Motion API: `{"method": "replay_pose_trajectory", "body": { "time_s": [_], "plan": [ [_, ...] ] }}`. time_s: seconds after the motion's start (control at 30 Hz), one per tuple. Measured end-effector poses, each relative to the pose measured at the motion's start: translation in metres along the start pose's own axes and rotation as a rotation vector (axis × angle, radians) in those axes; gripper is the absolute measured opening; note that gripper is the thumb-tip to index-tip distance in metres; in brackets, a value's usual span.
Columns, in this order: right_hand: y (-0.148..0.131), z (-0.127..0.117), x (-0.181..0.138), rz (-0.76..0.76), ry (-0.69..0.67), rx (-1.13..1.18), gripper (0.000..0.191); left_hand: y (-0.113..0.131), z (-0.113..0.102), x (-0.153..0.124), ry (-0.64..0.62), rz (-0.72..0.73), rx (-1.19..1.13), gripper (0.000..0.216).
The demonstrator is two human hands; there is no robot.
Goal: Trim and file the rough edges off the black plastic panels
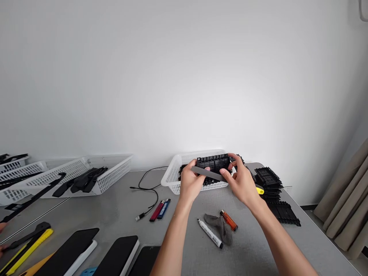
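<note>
Above a white basket (169, 177), both hands hold up a black ribbed plastic plate (214, 164) with notched edges. My left hand (189, 182) is closed at its left end, and my right hand (240, 180) grips the right end with thumb and curled fingers. A flat grey strip (208, 173) lies slantwise across the front of the plate, between the two thumbs; its kind I cannot make out. More black plastic parts show inside the basket, partly hidden by the hands. Below them on the table lie a white marker (209, 233), a grey cloth (222, 228) and an orange lighter (229, 220).
Black notched plates (268, 182) are stacked at right, near a yellow handle (260, 189). A cable (148, 188), red lighter (156, 211) and blue lighter (164, 209) lie left. Phones (117, 255) and a yellow cutter (28, 249) sit in front. Another person's fingers (2, 227) show far left.
</note>
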State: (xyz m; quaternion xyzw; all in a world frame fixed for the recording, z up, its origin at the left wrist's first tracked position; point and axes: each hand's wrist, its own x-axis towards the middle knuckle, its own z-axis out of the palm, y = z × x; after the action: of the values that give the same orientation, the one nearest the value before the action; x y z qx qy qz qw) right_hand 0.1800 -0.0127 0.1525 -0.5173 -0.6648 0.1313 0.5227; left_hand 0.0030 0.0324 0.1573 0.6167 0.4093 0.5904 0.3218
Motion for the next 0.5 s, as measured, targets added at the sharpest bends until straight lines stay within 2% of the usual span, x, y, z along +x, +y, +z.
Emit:
{"method": "replay_pose_trajectory", "body": {
  "time_s": [0.1, 0.27, 0.5],
  "plan": [
    [0.002, 0.008, 0.001, 0.007, 0.04, -0.02, 0.055, -0.001, 0.002, -0.001, -0.019, 0.009, 0.078, 0.022],
    [0.003, 0.014, 0.0, 0.02, 0.157, -0.077, 0.054, 0.001, 0.006, -0.005, -0.068, -0.02, 0.033, 0.021],
    [0.006, 0.004, 0.002, 0.036, 0.284, -0.153, 0.049, 0.005, 0.004, -0.005, -0.102, -0.059, -0.094, 0.033]
  ]
}}
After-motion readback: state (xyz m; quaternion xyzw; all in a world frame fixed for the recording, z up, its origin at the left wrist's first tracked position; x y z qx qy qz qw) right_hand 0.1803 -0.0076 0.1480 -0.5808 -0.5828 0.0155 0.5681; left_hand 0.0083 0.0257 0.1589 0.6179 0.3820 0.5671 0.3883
